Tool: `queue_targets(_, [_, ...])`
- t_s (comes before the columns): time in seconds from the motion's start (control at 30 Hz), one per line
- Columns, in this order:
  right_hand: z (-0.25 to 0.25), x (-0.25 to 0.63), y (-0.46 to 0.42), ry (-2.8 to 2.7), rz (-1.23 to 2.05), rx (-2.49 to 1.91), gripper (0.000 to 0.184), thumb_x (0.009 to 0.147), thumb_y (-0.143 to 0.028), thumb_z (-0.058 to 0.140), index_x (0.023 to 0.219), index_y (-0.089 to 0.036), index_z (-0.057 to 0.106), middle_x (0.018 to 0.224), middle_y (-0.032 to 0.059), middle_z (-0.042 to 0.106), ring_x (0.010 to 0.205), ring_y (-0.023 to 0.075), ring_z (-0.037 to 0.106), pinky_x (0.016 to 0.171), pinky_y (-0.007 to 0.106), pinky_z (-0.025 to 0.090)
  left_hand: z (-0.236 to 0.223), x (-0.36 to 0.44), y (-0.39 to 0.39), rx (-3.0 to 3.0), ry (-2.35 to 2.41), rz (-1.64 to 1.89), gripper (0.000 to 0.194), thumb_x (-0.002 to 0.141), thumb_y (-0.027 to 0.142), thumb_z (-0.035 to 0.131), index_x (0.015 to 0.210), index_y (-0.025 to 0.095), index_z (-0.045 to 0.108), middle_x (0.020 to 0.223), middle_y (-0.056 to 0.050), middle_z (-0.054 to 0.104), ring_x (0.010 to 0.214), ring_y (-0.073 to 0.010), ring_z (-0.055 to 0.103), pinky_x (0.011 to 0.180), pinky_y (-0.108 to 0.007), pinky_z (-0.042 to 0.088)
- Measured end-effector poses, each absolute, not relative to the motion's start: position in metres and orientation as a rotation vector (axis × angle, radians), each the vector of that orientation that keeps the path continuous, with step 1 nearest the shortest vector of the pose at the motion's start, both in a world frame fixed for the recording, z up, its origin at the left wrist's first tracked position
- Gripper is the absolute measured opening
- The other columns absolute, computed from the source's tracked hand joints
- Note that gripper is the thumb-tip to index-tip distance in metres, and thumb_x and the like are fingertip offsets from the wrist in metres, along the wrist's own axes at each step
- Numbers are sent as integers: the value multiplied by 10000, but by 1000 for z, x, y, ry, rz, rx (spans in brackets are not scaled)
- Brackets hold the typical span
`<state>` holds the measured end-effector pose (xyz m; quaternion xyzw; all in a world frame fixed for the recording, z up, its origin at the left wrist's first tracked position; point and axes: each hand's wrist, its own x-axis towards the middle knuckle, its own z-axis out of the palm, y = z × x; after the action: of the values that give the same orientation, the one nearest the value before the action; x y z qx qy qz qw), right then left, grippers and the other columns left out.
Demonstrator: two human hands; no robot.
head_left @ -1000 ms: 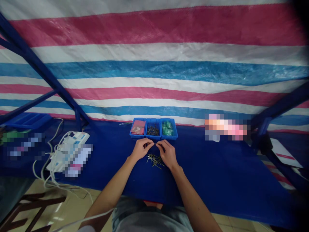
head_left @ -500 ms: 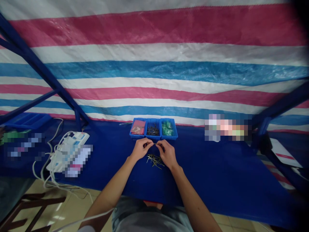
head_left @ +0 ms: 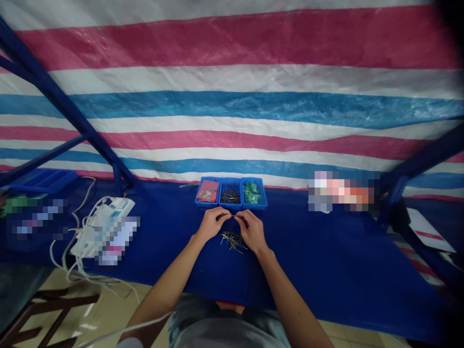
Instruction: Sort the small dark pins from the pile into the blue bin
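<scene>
My left hand [head_left: 213, 224] and my right hand [head_left: 251, 229] meet just in front of the small bins, their fingertips almost touching. Both are closed in a pinch on a small thin piece [head_left: 233, 216], too small to make out its kind. Below the fingers a loose pile of thin gold-coloured sticks [head_left: 232, 241] lies on the blue tabletop [head_left: 308, 261]. Behind my hands stand three joined blue bins: the left bin [head_left: 197, 199] holds pink and pale flat pieces, the middle bin [head_left: 231, 180] dark screw-like pieces, the right bin [head_left: 264, 195] green clear plastic pieces.
On the left lie a white power strip [head_left: 125, 208] with tangled cables and a blurred-out item. A blue divided tray [head_left: 43, 180] sits farther left. Blue frame bars [head_left: 72, 116] rise on both sides before a striped sheet [head_left: 232, 111]. A white flat box [head_left: 429, 229] lies at right.
Hardly anything differs. Both hands keep their pinch in the same place, with only a tiny shift of the fingertips and of the view.
</scene>
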<state>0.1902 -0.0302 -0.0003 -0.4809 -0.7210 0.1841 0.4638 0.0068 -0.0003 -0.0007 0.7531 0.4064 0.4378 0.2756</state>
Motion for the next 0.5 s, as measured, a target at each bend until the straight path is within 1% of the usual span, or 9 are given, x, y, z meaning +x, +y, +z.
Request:
queue_targets(0.23, [1,190,-31,-1758,463,-1190,222,1005,-308,476,926,-220,664,894,47,659,736,161,610,664,267,458,2,7,-1,2034,1093,1163,202,933,308,615,868,153,727,775,-40,701,650,-128,583,636,-238,432])
queue_targets(0.4, [-5,189,-29,-1732,477,-1191,169,976,-332,532,1037,-228,650,861,33,643,668,158,580,638,274,464,1,7,-1,2009,1129,1174,246,941,342,597,848,148,716,743,-39,690,635,-132,576,620,-241,429])
queue_targets(0.5, [-5,189,-29,-1736,475,-1177,173,989,-313,502,980,-227,651,882,43,650,727,169,603,674,281,472,1,7,-1,2011,1120,1168,256,940,355,597,846,149,716,744,-41,687,637,-133,577,619,-244,429])
